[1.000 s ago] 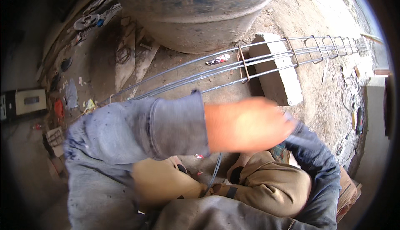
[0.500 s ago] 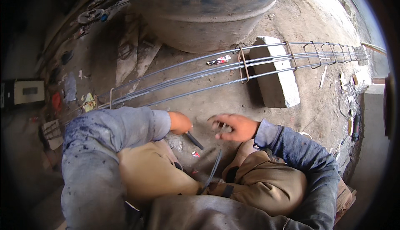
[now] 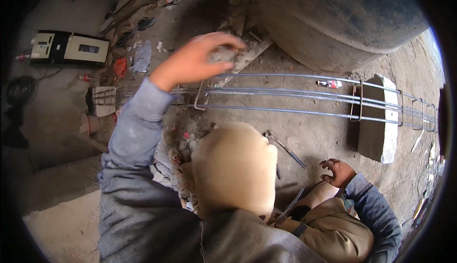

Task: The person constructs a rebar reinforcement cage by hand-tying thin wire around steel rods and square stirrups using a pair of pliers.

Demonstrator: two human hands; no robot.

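My left hand (image 3: pixel 204 60) is stretched out above the near-left part of a long rebar cage (image 3: pixel 281 106), thumb and fingers apart with nothing between them. Just below it, a rusty stirrup (image 3: pixel 200 102) rings the long bars. My right hand (image 3: pixel 339 171) hangs over my lower leg, its fingers loosely bent and apart, holding nothing that I can see. On the dirt between my knees lies a pair of pincers (image 3: pixel 286 150) with dark handles. A small bundle of tie wire (image 3: pixel 294 199) sticks up by my right thigh.
A pale concrete block (image 3: pixel 378 120) props the cage at right. Beyond the cage stands a big drum-like container (image 3: pixel 333 39). Rubble (image 3: pixel 171 167) lies beside my left knee. A beige and black machine case (image 3: pixel 71 48) sits at far left, near scattered litter and a plastic bottle (image 3: pixel 143 57).
The view has swung left. My left hand has let go of the pincers and moved forward and left over the cage. My right hand has drawn back toward my leg.
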